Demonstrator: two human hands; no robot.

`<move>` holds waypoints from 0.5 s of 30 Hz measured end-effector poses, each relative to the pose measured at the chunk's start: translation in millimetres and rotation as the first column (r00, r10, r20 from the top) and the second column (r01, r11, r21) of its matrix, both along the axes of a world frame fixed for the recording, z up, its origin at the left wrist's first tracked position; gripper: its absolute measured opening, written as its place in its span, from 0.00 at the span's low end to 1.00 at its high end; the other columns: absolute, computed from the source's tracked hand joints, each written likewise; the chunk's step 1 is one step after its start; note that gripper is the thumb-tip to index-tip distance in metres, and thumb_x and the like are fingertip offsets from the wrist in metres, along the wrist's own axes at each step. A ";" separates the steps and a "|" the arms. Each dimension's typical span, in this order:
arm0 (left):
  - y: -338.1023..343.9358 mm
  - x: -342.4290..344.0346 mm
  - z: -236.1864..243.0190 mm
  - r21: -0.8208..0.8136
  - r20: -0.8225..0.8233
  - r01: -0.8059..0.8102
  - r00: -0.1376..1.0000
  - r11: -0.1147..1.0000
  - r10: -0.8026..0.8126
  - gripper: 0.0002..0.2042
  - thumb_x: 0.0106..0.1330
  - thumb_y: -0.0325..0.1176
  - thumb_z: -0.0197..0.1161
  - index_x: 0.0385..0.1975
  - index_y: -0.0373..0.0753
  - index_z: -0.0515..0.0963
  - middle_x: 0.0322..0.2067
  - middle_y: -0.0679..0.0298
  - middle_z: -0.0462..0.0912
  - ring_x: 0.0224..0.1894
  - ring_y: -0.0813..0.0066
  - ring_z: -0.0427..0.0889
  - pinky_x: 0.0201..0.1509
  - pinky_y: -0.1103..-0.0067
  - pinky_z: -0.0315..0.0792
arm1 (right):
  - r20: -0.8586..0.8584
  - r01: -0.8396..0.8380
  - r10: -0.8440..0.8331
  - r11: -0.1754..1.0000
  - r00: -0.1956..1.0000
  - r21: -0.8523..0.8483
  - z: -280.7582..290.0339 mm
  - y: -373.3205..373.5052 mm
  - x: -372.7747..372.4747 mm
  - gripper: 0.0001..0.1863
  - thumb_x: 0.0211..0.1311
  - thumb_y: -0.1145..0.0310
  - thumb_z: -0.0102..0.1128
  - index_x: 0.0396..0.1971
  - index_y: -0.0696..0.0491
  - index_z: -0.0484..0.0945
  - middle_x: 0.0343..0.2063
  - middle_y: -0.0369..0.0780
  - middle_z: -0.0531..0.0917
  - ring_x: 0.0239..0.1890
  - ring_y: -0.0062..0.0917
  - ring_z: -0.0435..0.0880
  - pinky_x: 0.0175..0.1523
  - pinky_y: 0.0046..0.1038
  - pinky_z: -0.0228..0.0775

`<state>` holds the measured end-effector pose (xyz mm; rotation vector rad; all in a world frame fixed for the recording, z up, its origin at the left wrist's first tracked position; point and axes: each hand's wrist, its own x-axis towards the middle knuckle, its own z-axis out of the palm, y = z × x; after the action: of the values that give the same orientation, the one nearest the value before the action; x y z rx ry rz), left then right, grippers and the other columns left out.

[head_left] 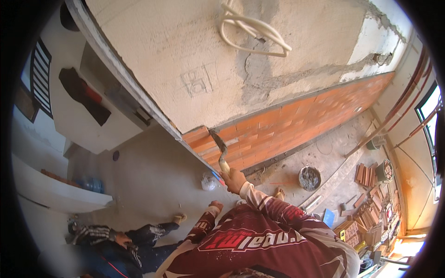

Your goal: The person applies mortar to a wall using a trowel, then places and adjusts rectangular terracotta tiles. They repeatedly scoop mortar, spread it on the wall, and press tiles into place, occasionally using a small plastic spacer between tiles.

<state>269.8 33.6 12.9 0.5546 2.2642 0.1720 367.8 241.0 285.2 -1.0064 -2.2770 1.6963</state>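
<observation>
My right hand [234, 181] is wrapped round the pale handle of a trowel [219, 143]. Its narrow, mortar-smeared blade points up the wall, the tip at the top row of orange bricks [269, 132], close to the wall's left end. Above those bricks is rough, pale plaster [171, 55] with pencil marks. My left hand [216, 205] hangs low in front of me, fingers curled in, with nothing visible sticking out of it. A clear plastic bag [209, 182] lies on the floor beyond it.
A bucket of grey mortar [309, 178] stands right of me. Stacked bricks [371, 211] and reddish poles [398, 111] are farther right. White cable [252, 30] hangs from the plaster. Another person [125, 241] is at lower left, near a curved white ledge [60, 192].
</observation>
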 end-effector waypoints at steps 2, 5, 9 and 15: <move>3.7 -4.2 6.5 0.027 0.046 -0.028 0.999 0.999 0.027 0.18 0.54 0.44 0.59 0.41 0.42 0.83 0.45 0.52 0.84 0.51 0.51 0.81 0.58 0.65 0.73 | -0.007 0.041 -0.042 0.998 0.999 -0.047 8.1 6.9 3.9 0.28 0.66 0.46 0.54 0.34 0.62 0.74 0.18 0.45 0.81 0.16 0.33 0.83 0.24 0.32 0.75; 4.2 6.4 3.7 0.031 0.107 -0.036 0.994 0.999 0.032 0.18 0.55 0.44 0.59 0.42 0.43 0.84 0.45 0.52 0.84 0.51 0.52 0.81 0.57 0.65 0.74 | -0.018 0.135 -0.136 0.990 0.991 -0.037 13.6 24.0 24.5 0.26 0.65 0.47 0.56 0.33 0.61 0.75 0.18 0.44 0.81 0.16 0.32 0.82 0.24 0.32 0.75; -95.8 -23.3 -91.5 -0.097 -0.018 0.403 0.914 0.910 -0.406 0.19 0.58 0.45 0.57 0.45 0.44 0.83 0.46 0.51 0.83 0.52 0.52 0.81 0.58 0.66 0.73 | -0.073 0.079 -0.070 0.989 0.995 0.122 2.6 -0.7 36.2 0.26 0.65 0.48 0.56 0.33 0.61 0.75 0.18 0.45 0.81 0.19 0.35 0.83 0.28 0.35 0.74; -34.3 17.3 -11.9 -0.388 0.149 0.692 0.699 0.609 -0.699 0.14 0.67 0.37 0.55 0.50 0.47 0.82 0.52 0.58 0.81 0.57 0.62 0.79 0.60 0.67 0.74 | -0.018 0.054 -0.051 0.963 0.999 0.265 7.1 5.2 62.4 0.23 0.63 0.50 0.58 0.35 0.59 0.75 0.25 0.54 0.81 0.29 0.50 0.82 0.35 0.45 0.72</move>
<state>287.1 -0.8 1.0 1.1520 1.8397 -0.7092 430.1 246.2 292.3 -0.9850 -2.3657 1.3266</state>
